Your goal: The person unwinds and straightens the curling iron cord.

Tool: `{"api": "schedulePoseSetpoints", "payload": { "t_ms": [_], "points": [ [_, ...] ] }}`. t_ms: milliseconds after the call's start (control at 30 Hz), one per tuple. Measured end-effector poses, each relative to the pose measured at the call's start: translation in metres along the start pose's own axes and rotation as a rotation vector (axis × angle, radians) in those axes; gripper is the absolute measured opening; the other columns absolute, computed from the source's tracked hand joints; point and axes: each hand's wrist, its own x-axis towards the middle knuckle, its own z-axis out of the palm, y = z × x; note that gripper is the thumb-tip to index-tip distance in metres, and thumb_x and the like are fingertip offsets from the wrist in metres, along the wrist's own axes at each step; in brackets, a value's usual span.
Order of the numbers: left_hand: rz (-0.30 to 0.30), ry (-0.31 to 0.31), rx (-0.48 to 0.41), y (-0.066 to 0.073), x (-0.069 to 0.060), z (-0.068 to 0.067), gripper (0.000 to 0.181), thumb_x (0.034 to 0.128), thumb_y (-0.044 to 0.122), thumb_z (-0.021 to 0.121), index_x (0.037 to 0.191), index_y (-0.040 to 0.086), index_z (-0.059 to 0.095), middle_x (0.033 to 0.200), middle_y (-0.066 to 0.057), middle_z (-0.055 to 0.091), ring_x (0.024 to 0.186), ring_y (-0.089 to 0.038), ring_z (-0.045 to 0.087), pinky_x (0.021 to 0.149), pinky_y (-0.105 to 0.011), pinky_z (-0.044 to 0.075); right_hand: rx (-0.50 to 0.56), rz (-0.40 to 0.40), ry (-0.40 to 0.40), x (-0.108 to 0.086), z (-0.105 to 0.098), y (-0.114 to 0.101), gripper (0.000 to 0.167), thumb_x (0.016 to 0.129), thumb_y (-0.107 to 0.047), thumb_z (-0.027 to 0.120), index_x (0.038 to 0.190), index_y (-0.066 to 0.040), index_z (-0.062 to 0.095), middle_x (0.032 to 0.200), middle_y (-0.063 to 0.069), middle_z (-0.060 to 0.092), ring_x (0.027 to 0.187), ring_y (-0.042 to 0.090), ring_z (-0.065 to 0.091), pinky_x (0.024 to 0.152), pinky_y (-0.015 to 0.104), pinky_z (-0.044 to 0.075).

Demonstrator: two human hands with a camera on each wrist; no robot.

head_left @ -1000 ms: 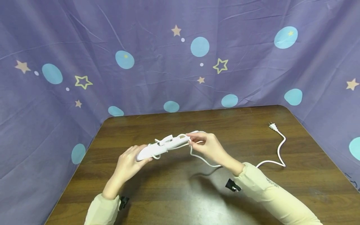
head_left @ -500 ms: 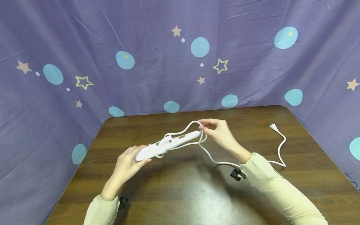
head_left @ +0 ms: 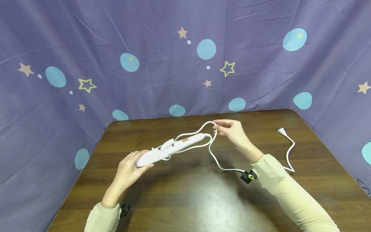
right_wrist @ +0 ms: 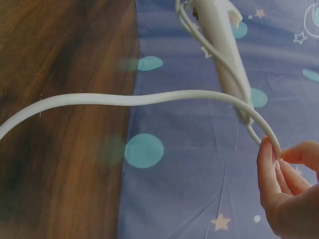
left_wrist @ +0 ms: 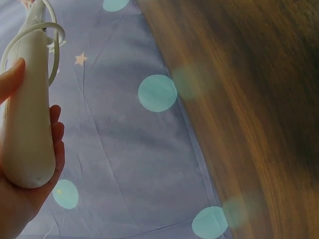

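A white wand-shaped hair tool [head_left: 153,157], which looks like a curling iron, is held tilted above the table. My left hand [head_left: 128,169] grips its thick rounded end, thumb on one side and fingers on the other, as the left wrist view shows. A lever-like tab and a small brown patch are on its body. Its white cord [head_left: 221,168] loops around the middle and leaves the thin end. Beyond that end, my right hand [head_left: 233,130] pinches the cord between thumb and fingers [right_wrist: 269,172], raising a loop. Part of the cord is hidden behind the right sleeve.
The cord's two-pin plug [head_left: 281,130] lies at the right rear of the brown wooden table [head_left: 185,199]. A purple curtain [head_left: 162,74] with stars and blue dots hangs behind and beside it. Small black devices are strapped at both wrists.
My right hand has moved right and up from the tool's thin end, drawing a cord loop off the body. The left hand keeps its grip and has shifted slightly left.
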Motion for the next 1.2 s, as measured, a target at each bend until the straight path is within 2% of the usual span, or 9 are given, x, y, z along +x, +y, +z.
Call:
{"api": "schedulePoseSetpoints", "payload": {
  "t_ms": [67,100,267,367,500,533,667,800,1200],
  "points": [
    [-0.003,0.006,-0.004,0.0,-0.001,-0.001,0.05,0.0546,0.02,0.08,0.098,0.004,0.063,0.081,-0.008,0.063,0.073,-0.022,0.058,0.069,-0.038,0.044,0.066,-0.02,-0.026,0.001,-0.004,0.007,0.031,0.082,0.006,0.051,0.111,0.018,0.05,0.086,0.017,0.065,0.075,0.01,0.063,0.071,0.027,0.05],
    [-0.005,0.008,-0.007,0.0,-0.001,-0.001,0.05,0.0545,0.02,0.08,0.098,0.004,0.063,0.081,-0.008,0.063,0.073,-0.022,0.058,0.07,-0.039,0.044,0.084,-0.028,-0.027,0.009,-0.012,0.023,0.031,0.082,0.004,0.052,0.111,0.016,0.051,0.085,0.016,0.066,0.077,0.013,0.064,0.071,0.028,0.05],
    [-0.012,0.022,-0.021,0.0,0.0,-0.002,0.049,0.0556,0.02,0.079,0.098,0.004,0.063,0.082,-0.008,0.064,0.074,-0.023,0.058,0.071,-0.038,0.043,0.109,-0.077,-0.046,0.062,-0.052,0.136,0.033,0.079,-0.013,0.065,0.111,-0.004,0.061,0.093,0.013,0.066,0.088,0.025,0.063,0.071,0.032,0.049],
    [-0.026,0.022,-0.033,0.0,0.0,-0.002,0.047,0.0586,0.024,0.078,0.099,0.004,0.063,0.083,-0.009,0.064,0.075,-0.024,0.058,0.076,-0.039,0.042,0.13,-0.075,-0.077,0.054,-0.048,0.128,0.032,0.081,-0.009,0.063,0.112,-0.002,0.06,0.094,0.015,0.065,0.087,0.025,0.063,0.073,0.033,0.049],
    [-0.031,0.037,-0.034,0.0,0.0,-0.002,0.048,0.0578,0.022,0.078,0.099,0.003,0.063,0.082,-0.009,0.063,0.072,-0.022,0.056,0.069,-0.035,0.042,0.135,-0.045,-0.098,0.017,-0.025,0.067,0.03,0.081,0.0,0.057,0.109,0.009,0.057,0.089,0.018,0.065,0.082,0.021,0.064,0.072,0.031,0.05],
    [-0.029,0.046,-0.032,0.0,0.0,-0.003,0.049,0.0568,0.02,0.079,0.099,0.002,0.063,0.081,-0.009,0.063,0.071,-0.021,0.055,0.065,-0.034,0.042,0.103,-0.036,-0.088,0.017,-0.025,0.068,0.031,0.081,0.0,0.057,0.109,0.011,0.056,0.089,0.018,0.065,0.081,0.019,0.064,0.072,0.03,0.05],
    [-0.03,0.072,-0.025,0.001,0.001,-0.003,0.05,0.0532,0.014,0.081,0.099,0.002,0.063,0.082,-0.01,0.063,0.069,-0.018,0.054,0.06,-0.032,0.04,0.013,0.04,-0.073,-0.005,-0.008,0.034,0.032,0.081,0.006,0.051,0.109,0.02,0.049,0.089,0.023,0.063,0.075,0.011,0.063,0.072,0.029,0.05],
    [-0.048,0.08,-0.019,0.001,0.002,-0.004,0.05,0.0529,0.014,0.081,0.098,0.003,0.063,0.083,-0.011,0.064,0.069,-0.019,0.053,0.059,-0.034,0.039,-0.026,0.088,-0.101,-0.012,-0.003,0.032,0.031,0.083,0.009,0.049,0.111,0.022,0.047,0.088,0.022,0.063,0.073,0.008,0.062,0.073,0.031,0.049],
    [-0.105,0.091,0.012,-0.005,0.001,-0.005,0.049,0.0544,0.014,0.08,0.098,0.002,0.063,0.084,-0.015,0.064,0.073,-0.029,0.057,0.064,-0.041,0.041,-0.068,0.091,-0.291,-0.025,-0.002,0.046,0.03,0.082,0.008,0.051,0.109,0.021,0.049,0.088,0.022,0.063,0.078,0.015,0.063,0.069,0.033,0.051]
  ]
}}
